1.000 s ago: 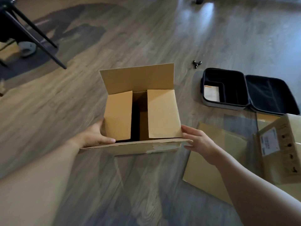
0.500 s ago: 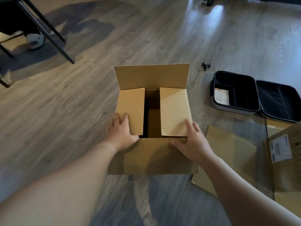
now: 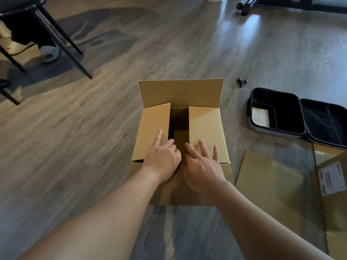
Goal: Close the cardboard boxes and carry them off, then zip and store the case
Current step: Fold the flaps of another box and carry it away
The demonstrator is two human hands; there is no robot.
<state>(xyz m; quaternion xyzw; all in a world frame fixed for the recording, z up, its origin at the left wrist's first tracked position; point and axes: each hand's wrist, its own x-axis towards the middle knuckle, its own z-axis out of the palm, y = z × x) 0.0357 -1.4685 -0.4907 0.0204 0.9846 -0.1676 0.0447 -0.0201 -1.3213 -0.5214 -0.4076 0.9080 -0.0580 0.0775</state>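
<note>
Left hand (image 3: pixel 163 158): flat, fingers straight, palm down on the left inner flap (image 3: pixel 153 132); grips nothing.
Right hand (image 3: pixel 202 166): spread flat, pressing the right inner flap (image 3: pixel 204 126); holds nothing.
Cardboard box (image 3: pixel 180 192): directly under both hands on the wood floor (image 3: pixel 93 137); a dark gap shows between the two inner flaps, just ahead of the fingertips.
Far flap (image 3: pixel 180 92): stands upright beyond the hands.
Case (image 3: pixel 293 117): lies unzipped and open, well to the right of the right hand, farther away.
Second box (image 3: pixel 334 184): at the right edge, near the right forearm, label up.
Chair legs (image 3: pixel 62 44): far beyond the left hand.
</note>
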